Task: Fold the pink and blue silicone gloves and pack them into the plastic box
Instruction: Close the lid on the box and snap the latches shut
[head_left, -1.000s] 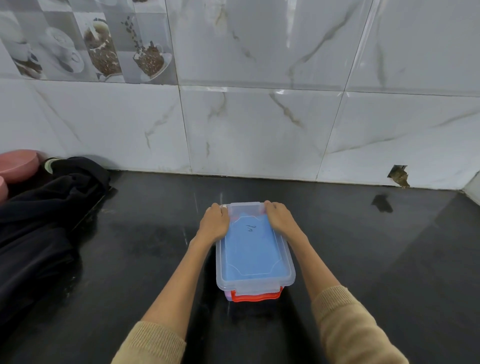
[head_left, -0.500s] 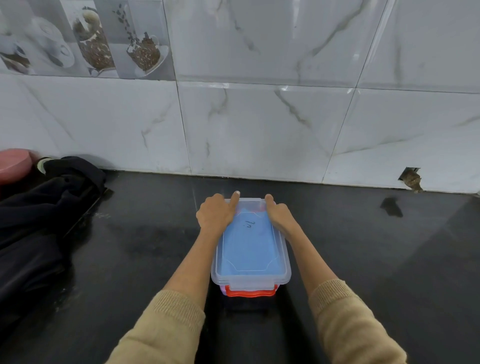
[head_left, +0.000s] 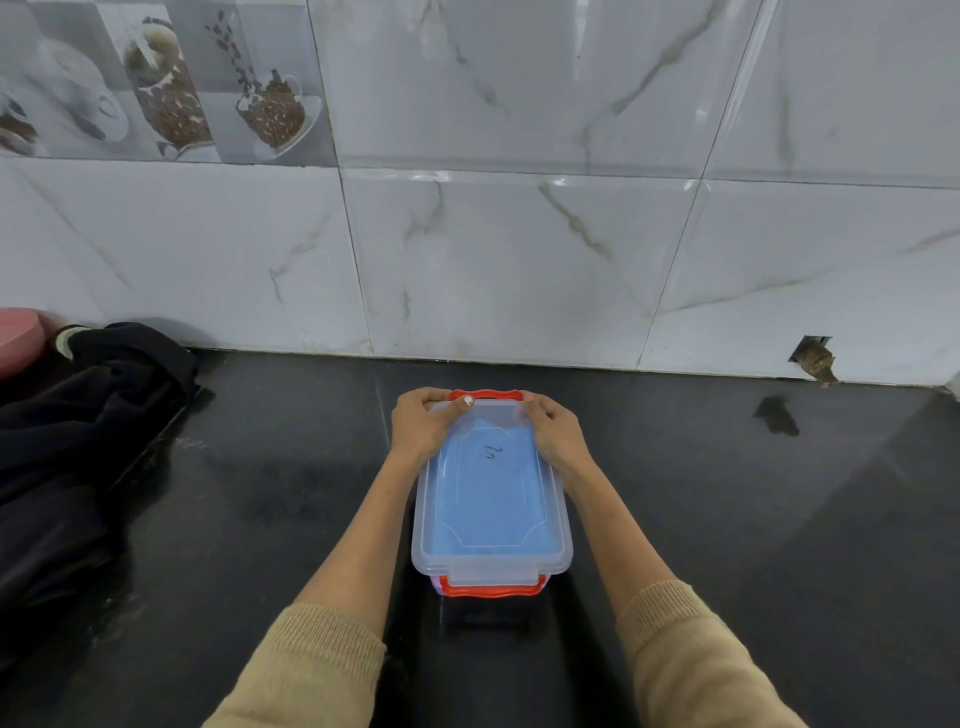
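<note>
Plastic box (head_left: 491, 499) on black table (head_left: 727, 519), centre, near tiled wall (head_left: 519, 260), clear lid (head_left: 493, 564) on. Blue glove (head_left: 491, 506) visible through lid, filling the inside; pink glove mostly hidden, sliver of pink at near bottom corner. Left hand (head_left: 422, 427) gripping far-left corner, fingers curled over edge, thumb on lid. Right hand (head_left: 556, 431) gripping far-right corner likewise. Far red latch (head_left: 485, 395) between both hands, sticking up; near red latch (head_left: 491, 591) down at front edge. Dark cloth (head_left: 78, 441) heaped at left of table.
</note>
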